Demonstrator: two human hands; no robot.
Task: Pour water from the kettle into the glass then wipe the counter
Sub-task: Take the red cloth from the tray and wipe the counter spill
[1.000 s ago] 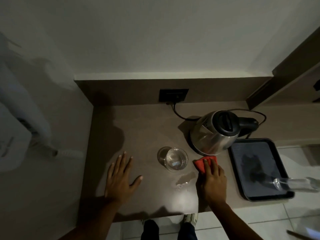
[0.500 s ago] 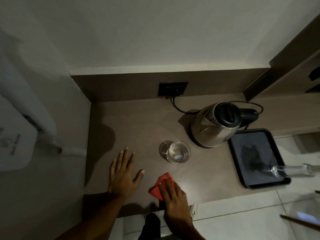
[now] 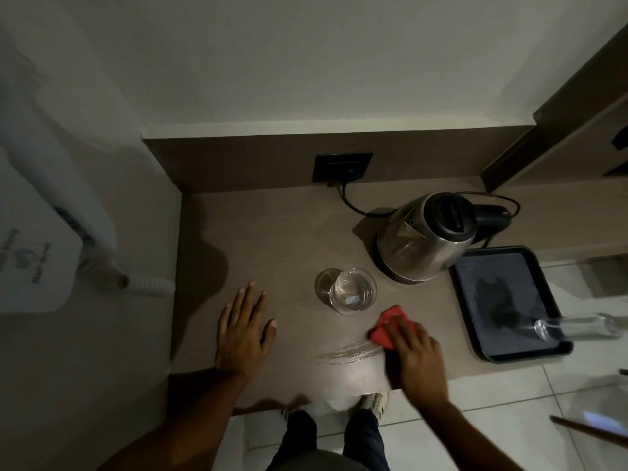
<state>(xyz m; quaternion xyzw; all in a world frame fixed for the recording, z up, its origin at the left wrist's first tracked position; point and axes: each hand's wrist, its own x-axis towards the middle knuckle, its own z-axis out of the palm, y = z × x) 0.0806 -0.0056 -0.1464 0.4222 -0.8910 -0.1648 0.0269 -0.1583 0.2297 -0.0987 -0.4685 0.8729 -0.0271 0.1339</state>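
Observation:
A steel kettle (image 3: 421,241) with a black lid stands on its base at the back right of the brown counter (image 3: 265,232). A clear glass (image 3: 351,294) holding water stands in front of it. My right hand (image 3: 416,358) presses a red cloth (image 3: 387,326) flat on the counter, just right of and nearer than the glass. A wet streak (image 3: 350,353) shines on the counter to the left of the cloth. My left hand (image 3: 243,329) lies flat on the counter with fingers spread, left of the glass, holding nothing.
A black tray (image 3: 509,300) lies at the counter's right end, with a clear glass bottle (image 3: 574,326) on its side across the tray's near right corner. The kettle's cord runs to a black wall socket (image 3: 341,166). White appliance on the left wall (image 3: 30,253).
My right hand has swept the red cloth from near the front edge rightward and back, leaving a wet streak. My left hand has stayed flat in place.

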